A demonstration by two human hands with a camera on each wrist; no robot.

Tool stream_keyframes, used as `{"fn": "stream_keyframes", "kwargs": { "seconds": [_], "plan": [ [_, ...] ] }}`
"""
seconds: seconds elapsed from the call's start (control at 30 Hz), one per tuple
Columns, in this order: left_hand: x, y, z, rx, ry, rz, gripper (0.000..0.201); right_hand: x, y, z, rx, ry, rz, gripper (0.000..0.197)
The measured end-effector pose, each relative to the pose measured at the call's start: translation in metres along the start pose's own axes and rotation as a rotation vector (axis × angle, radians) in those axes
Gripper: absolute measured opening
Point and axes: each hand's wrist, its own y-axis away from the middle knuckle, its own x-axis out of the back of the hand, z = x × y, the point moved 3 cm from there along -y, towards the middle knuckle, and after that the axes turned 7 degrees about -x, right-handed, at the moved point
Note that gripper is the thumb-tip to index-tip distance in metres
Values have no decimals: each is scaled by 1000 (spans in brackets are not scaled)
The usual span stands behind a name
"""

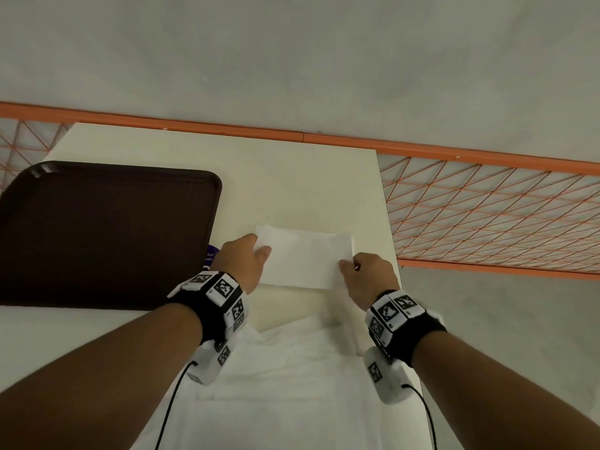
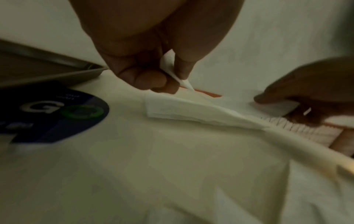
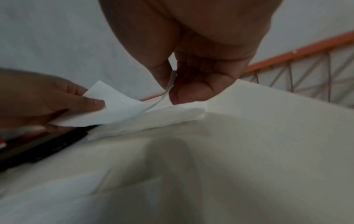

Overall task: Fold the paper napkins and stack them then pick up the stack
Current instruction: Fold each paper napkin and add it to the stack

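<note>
A white paper napkin (image 1: 305, 258) is held just above the cream table (image 1: 292, 190), stretched between both hands. My left hand (image 1: 250, 259) pinches its left edge between thumb and fingers; the left wrist view shows that pinched corner of the napkin (image 2: 170, 71). My right hand (image 1: 363, 271) pinches the napkin's right near corner, thumb on top. In the right wrist view the napkin (image 3: 118, 109) sags between the two hands over a folded napkin (image 3: 172, 115) lying on the table. That folded napkin (image 2: 182, 112) also appears in the left wrist view. More white napkin sheets (image 1: 292, 384) lie spread near me.
A dark brown tray (image 1: 104, 235) sits on the table's left side. A dark blue round sticker (image 2: 57, 115) shows beside the tray's near corner. An orange wire-mesh rail (image 1: 487, 209) runs behind and to the right of the table, whose right edge is close to my right hand.
</note>
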Motion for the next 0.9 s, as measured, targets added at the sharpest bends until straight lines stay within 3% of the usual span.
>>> {"fn": "stream_keyframes", "kwargs": {
  "seconds": [0.07, 0.2, 0.7, 0.9],
  "plan": [
    [-3, -9, 3, -10, -99, -29, 32, 5, -11, -6, 12, 164, 24, 32],
    [-4, -22, 5, 5, -161, -51, 32, 9, -27, -12, -14, 271, 41, 30],
    [-7, -29, 6, 27, -229, -89, 31, 4, -33, -9, -58, 316, 18, 30],
    [-3, -31, 1, 63, -205, -36, 42, 7, -34, -3, -98, 325, 45, 33]
  ]
}}
